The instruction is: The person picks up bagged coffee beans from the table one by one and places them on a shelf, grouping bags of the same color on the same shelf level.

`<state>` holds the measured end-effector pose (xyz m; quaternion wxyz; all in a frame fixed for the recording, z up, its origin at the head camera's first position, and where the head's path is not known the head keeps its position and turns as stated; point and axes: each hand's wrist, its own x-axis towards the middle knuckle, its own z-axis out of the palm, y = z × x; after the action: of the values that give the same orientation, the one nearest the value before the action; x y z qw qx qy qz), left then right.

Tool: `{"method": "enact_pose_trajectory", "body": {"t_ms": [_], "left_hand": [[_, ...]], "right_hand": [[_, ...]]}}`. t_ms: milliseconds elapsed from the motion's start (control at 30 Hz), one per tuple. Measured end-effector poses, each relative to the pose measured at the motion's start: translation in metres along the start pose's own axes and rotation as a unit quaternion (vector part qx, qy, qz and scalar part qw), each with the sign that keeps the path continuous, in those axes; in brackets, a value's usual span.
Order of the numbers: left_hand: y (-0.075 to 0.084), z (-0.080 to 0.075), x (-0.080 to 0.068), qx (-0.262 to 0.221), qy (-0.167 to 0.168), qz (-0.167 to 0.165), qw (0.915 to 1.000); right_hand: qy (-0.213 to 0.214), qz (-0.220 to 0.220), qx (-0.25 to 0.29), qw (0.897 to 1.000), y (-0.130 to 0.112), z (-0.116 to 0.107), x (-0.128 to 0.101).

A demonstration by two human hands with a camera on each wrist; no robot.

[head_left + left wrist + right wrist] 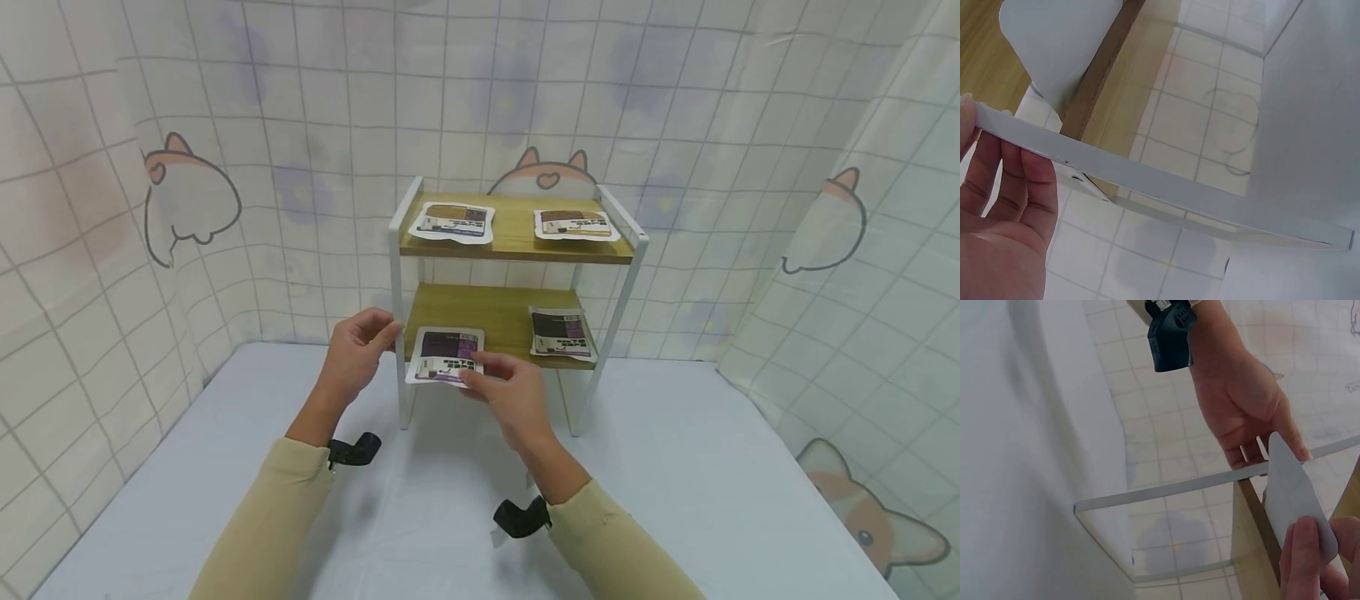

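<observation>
A purple-and-white packet lies at the front left of the lower wooden board of a small two-tier shelf, overhanging its edge. My right hand pinches the packet's near edge. In the right wrist view my right fingers sit on the packet's white back. My left hand holds the shelf's white front-left post, with the thumb in front. In the left wrist view the left fingers lie behind that post.
A second purple packet lies at the right of the lower board. Two brown-topped packets lie on the top board. The shelf stands on a white table, with a tiled curtain behind and at both sides.
</observation>
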<state>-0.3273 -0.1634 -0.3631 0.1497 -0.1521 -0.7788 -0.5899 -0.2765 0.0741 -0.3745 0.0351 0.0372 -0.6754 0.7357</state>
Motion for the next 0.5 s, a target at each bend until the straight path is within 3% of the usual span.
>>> {"method": "enact_pose_trajectory", "body": {"t_ms": [500], "left_hand": [[0.0001, -0.0004, 0.0004, 0.016, -0.006, 0.002, 0.9999]], "right_hand": [[0.022, -0.005, 0.004, 1.000, 0.0003, 0.0001, 0.0029]]}}
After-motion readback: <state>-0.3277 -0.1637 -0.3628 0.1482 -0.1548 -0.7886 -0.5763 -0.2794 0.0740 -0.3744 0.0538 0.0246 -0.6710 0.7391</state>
